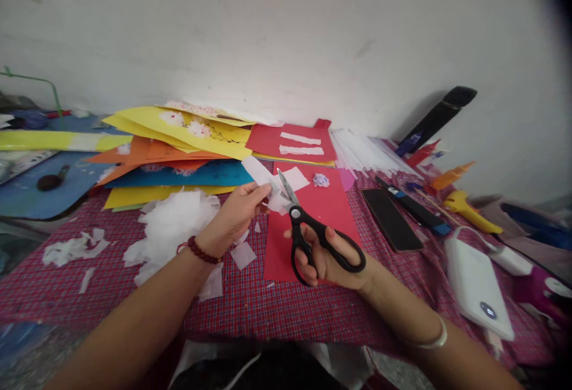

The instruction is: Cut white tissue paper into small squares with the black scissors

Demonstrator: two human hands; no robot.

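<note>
My left hand [243,206] pinches a thin white paper piece [258,170] between thumb and fingers. Black-handled scissors [308,217] are in my right hand [328,259], with fingers through the loops. The scissor blades are parted and meet the white paper beside my left fingertips. Under both lies a red sheet [324,217], with another white paper piece [295,179] and a small crumpled purple-and-white paper flower [320,180] on it. A loose white square [243,256] rests on the checked cloth below my left hand.
A heap of white tissue paper [179,223] lies left, near paper scraps [74,249]. Coloured sheets [187,133] are stacked behind. On the right are a phone [391,220], a box cutter [415,204], a white power bank [478,282] and glue bottles [453,175].
</note>
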